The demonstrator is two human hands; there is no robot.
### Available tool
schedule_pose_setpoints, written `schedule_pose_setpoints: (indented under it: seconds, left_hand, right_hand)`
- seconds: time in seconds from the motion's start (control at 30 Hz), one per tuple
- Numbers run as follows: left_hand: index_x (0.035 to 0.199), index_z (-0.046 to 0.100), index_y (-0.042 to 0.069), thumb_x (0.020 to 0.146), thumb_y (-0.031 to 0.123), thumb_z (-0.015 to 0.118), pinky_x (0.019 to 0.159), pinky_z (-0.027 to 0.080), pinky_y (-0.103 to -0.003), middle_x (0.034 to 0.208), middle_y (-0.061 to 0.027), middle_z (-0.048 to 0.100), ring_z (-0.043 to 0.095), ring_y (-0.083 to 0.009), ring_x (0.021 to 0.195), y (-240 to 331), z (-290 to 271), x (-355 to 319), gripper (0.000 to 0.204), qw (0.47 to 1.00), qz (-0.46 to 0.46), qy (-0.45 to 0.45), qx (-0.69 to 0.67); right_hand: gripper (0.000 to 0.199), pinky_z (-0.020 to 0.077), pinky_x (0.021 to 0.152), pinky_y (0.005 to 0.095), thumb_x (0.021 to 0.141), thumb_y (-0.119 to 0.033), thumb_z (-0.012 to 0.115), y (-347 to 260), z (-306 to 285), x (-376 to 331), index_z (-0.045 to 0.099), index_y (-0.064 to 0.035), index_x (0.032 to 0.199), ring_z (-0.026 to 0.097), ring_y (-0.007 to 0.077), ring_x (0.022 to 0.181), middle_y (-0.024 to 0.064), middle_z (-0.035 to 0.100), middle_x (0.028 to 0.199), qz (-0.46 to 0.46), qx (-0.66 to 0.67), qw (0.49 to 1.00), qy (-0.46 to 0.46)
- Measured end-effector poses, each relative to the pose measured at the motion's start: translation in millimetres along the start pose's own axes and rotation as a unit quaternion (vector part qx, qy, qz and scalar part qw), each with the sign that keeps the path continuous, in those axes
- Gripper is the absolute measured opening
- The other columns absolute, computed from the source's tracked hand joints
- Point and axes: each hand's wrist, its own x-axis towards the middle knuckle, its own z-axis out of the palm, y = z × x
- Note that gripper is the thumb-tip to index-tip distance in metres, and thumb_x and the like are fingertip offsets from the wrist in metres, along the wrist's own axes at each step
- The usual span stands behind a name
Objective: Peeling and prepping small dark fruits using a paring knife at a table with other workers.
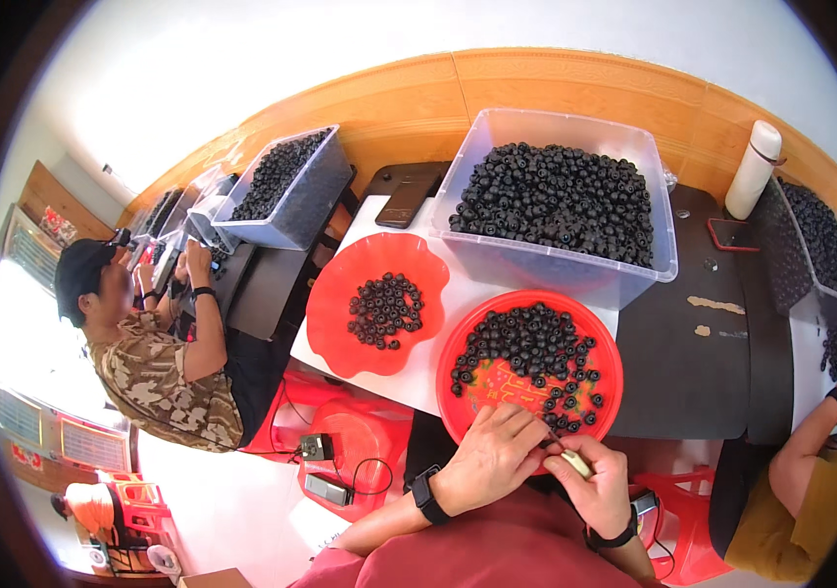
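Both my hands meet at the near rim of a round red tray (609, 343), which holds many small round black parts (526, 338) with holes in them. My left hand (499, 453) has its fingers pinched together over the tray; whatever lies between the fingertips is hidden. Closed in my right hand (595, 487) is a small tool with a pale yellow handle (575, 464). Its thin dark end points at my left fingertips. Loose black parts lie in the tray just beyond my fingers.
Left of the tray is a scalloped red bowl (330, 304) of black parts. Behind stands a clear bin (556, 257) full of them. A phone (405, 203), another phone (733, 234) and a white bottle (755, 169) lie or stand around. People work left (164, 363) and right (811, 461).
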Motion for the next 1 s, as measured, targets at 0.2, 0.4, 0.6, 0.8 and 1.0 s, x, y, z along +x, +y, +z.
schedule_pose_setpoints:
  seconds: [0.2, 0.4, 0.6, 0.8, 1.0]
  left_hand:
    - [0.095, 0.063, 0.006, 0.070, 0.008, 0.077, 0.074, 0.045, -0.036, 0.096, -0.0048, 0.066, 0.063, -0.0241, 0.086, 17.3, -1.9, 19.0, 0.029, 0.999, -0.006, 0.034, 0.012]
    - [0.096, 0.065, 0.005, 0.069, 0.006, 0.080, 0.074, 0.049, -0.037, 0.097, -0.0074, 0.066, 0.064, -0.0258, 0.087, 32.8, 0.4, 30.9, 0.030, 0.996, 0.001, 0.084, -0.043]
    - [0.098, 0.069, 0.005, 0.072, 0.007, 0.080, 0.084, 0.051, -0.038, 0.103, -0.0095, 0.068, 0.064, -0.0272, 0.096, 30.9, 10.4, 16.2, 0.028, 0.970, -0.075, 0.161, -0.167]
    - [0.099, 0.070, 0.004, 0.075, 0.005, 0.077, 0.088, 0.050, -0.038, 0.107, -0.0100, 0.070, 0.064, -0.0281, 0.100, 15.9, 8.5, 0.4, 0.025, 0.950, -0.081, 0.162, -0.256]
    - [0.100, 0.068, 0.003, 0.074, 0.004, 0.076, 0.084, 0.051, -0.038, 0.109, -0.0127, 0.067, 0.063, -0.0299, 0.100, 11.5, -14.3, 2.0, 0.028, 0.987, -0.017, 0.129, -0.091]
  right_hand:
    - [0.017, 0.0461, 0.055, 0.0234, 0.086, -0.011, 0.075, 5.0, -20.9, 15.8, 0.065, -0.0008, 0.095, 0.059, 0.0055, 0.059, 0.0043, 0.067, 0.068, 0.028, 0.029, 0.999, -0.012]
    - [0.017, 0.0374, 0.049, 0.0212, 0.093, -0.012, 0.067, 7.2, -39.6, 25.2, 0.064, 0.0006, 0.105, 0.049, 0.0033, 0.056, 0.0008, 0.064, 0.071, 0.143, 0.246, 0.954, -0.099]
    - [0.016, 0.0305, 0.046, 0.0198, 0.100, -0.012, 0.057, 5.4, -45.0, 38.3, 0.063, 0.0007, 0.106, 0.042, 0.0035, 0.053, 0.0039, 0.064, 0.078, 0.250, 0.421, 0.849, -0.197]
    - [0.013, 0.0314, 0.047, 0.0185, 0.098, -0.014, 0.060, -1.2, -24.9, 37.6, 0.063, -0.0015, 0.100, 0.044, 0.0028, 0.055, 0.0022, 0.063, 0.078, 0.237, 0.391, 0.862, -0.217]
    - [0.017, 0.0396, 0.055, 0.0175, 0.096, -0.017, 0.064, -8.5, 2.1, 37.9, 0.067, -0.0009, 0.091, 0.052, 0.0020, 0.065, -0.0021, 0.060, 0.073, 0.151, 0.319, 0.921, -0.167]
